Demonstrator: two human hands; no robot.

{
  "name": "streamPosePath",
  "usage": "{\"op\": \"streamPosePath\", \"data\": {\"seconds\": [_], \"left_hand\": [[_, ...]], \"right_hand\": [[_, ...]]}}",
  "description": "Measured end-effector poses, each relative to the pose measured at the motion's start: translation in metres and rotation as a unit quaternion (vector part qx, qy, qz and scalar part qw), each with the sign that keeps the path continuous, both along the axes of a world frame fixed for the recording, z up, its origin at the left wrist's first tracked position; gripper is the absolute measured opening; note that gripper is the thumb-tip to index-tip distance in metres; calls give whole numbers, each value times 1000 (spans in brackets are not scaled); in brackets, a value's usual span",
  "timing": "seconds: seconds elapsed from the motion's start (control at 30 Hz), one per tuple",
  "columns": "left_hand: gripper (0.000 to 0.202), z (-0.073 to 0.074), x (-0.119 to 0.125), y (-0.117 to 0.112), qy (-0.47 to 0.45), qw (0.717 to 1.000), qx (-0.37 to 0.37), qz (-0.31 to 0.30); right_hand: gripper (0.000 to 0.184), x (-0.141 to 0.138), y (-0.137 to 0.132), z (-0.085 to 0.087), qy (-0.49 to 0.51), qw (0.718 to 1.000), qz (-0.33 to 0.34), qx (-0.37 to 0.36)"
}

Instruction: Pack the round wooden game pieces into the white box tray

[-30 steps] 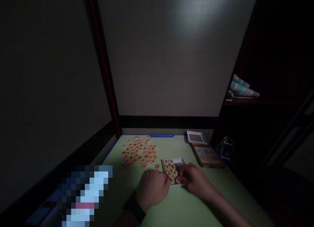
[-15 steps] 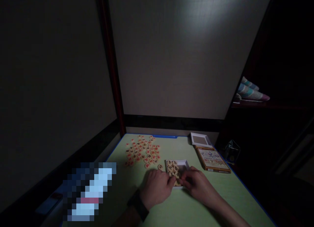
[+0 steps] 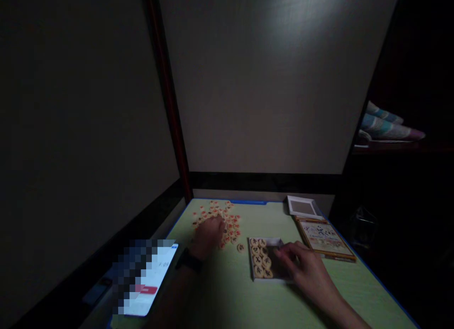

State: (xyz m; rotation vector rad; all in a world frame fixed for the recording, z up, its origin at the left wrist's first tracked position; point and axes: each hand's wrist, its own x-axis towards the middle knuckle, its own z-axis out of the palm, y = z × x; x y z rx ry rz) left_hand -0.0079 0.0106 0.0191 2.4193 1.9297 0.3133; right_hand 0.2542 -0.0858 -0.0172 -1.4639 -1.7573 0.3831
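Note:
My left hand point(image 3: 210, 234), with a dark watch on its wrist, reaches over the scattered Chinese chess pieces point(image 3: 232, 227). Its fingers point down among them and are blurred and partly hidden. A shallow white box point(image 3: 252, 266) sits in front of me, its left side filled with two columns of round wooden pieces point(image 3: 260, 259) with dark characters. Over the box's right side is my right hand point(image 3: 300, 260), thumb and fingers drawn together; anything between them is hidden. One loose piece point(image 3: 240, 247) lies between the pile and the box.
At the table's right edge lies a printed chess box point(image 3: 324, 236), with a white box part point(image 3: 304, 208) behind it. A lit phone point(image 3: 156, 279) stands at the left edge. A wall panel rises behind the table, and folded striped cloth point(image 3: 386, 125) rests on a shelf.
My left hand has left the box and moved left and forward to the scattered pieces. My right hand stays at the box's right side. The view has shifted slightly.

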Motion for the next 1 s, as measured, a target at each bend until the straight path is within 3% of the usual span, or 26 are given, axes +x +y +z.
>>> {"op": "streamPosePath", "data": {"seconds": [0.2, 0.37, 0.43, 0.53, 0.8, 1.0], "left_hand": [[27, 14, -18, 35, 22, 999, -27, 24], [31, 4, -19, 41, 1, 989, -79, -128], [33, -2, -17, 40, 4, 985, -76, -153], [34, -5, -15, 39, 29, 986, -67, -153], [30, 6, -4, 30, 112, 984, -92, -106], [21, 0, 3, 25, 133, 982, -56, -125]], "right_hand": [[35, -6, -4, -1, -31, 999, 16, 10], [33, -9, -5, -3, -53, 998, 24, 33], [33, -10, -6, -3, -54, 998, 24, 31], [34, -9, -6, -2, -52, 998, 20, 22], [35, -7, -3, -7, -46, 999, 10, 18], [37, -6, -3, -6, -48, 999, 7, 10]]}}
